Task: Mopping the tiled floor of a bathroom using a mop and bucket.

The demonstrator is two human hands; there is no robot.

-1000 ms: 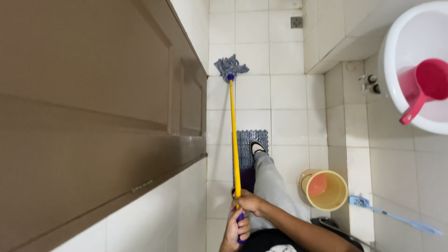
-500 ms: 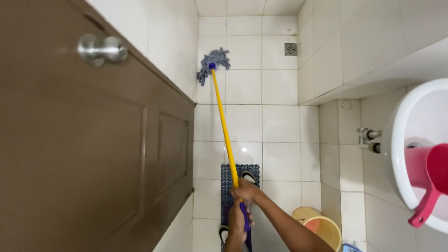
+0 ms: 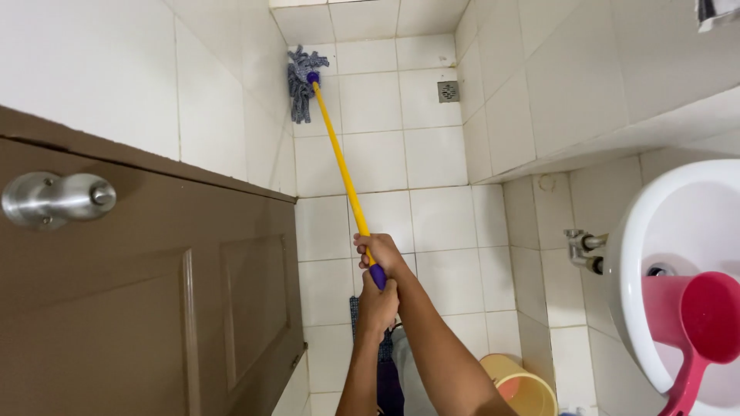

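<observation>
I hold a mop with a long yellow handle [image 3: 339,158] in both hands. My right hand [image 3: 378,253] grips the handle just above its purple end grip [image 3: 378,276]. Just below, my left hand [image 3: 378,304] is closed around the handle's end. The grey string mop head [image 3: 299,81] lies on the white floor tiles at the far left, against the foot of the tiled wall. Both forearms reach up from the bottom of the view.
A brown door [image 3: 154,308] with a metal knob [image 3: 54,199] stands at the left. A white basin [image 3: 655,223] holding a red dipper [image 3: 694,323] is at the right, a wall valve [image 3: 582,248] beside it. A yellow bucket [image 3: 528,389], a dark mat [image 3: 354,308] and a floor drain [image 3: 449,91] lie on the floor.
The mop head has slid farther away and to the left, up to the wall. My view has tilted, bringing in the door knob and more of the basin.
</observation>
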